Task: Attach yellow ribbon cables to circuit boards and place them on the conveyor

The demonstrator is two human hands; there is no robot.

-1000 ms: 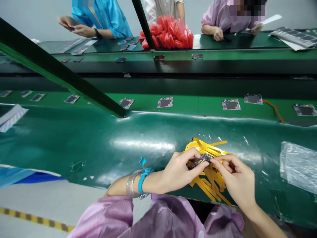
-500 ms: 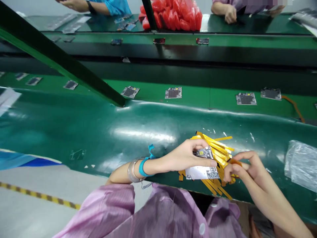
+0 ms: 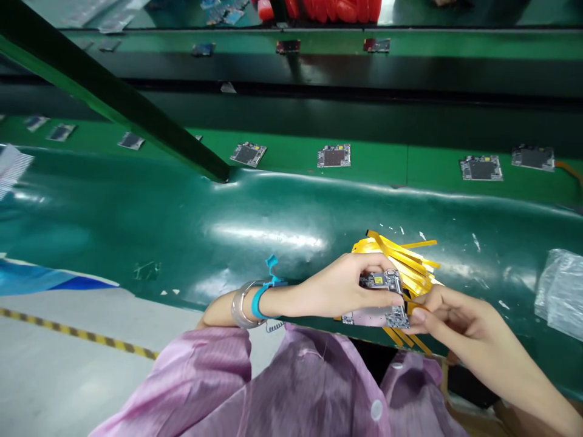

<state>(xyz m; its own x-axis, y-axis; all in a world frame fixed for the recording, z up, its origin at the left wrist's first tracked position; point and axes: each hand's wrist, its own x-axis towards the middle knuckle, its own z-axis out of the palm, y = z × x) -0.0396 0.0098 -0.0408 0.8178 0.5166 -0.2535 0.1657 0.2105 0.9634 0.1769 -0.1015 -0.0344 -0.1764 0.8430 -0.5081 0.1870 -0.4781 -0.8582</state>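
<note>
My left hand (image 3: 339,286) grips a small circuit board (image 3: 378,301) by its left side, holding it flat over the near edge of the dark green mat (image 3: 182,230). My right hand (image 3: 449,318) meets the board's right edge, its fingertips pinched on a yellow strip there. Behind both hands a pile of yellow tape strips (image 3: 405,258) lies on the mat. A blue strap and a clear bangle circle my left wrist (image 3: 252,300).
Several circuit boards (image 3: 334,156) lie spaced along the green conveyor belt (image 3: 387,167) beyond the mat. A dark green diagonal bar (image 3: 109,100) crosses from upper left. A clear plastic bag (image 3: 560,294) lies at right. Red bags (image 3: 337,9) sit on the far table.
The view has tilted down. My left hand turned the board face up and keeps it; my right hand drew back to the strips, then returned to the board's right edge.
</note>
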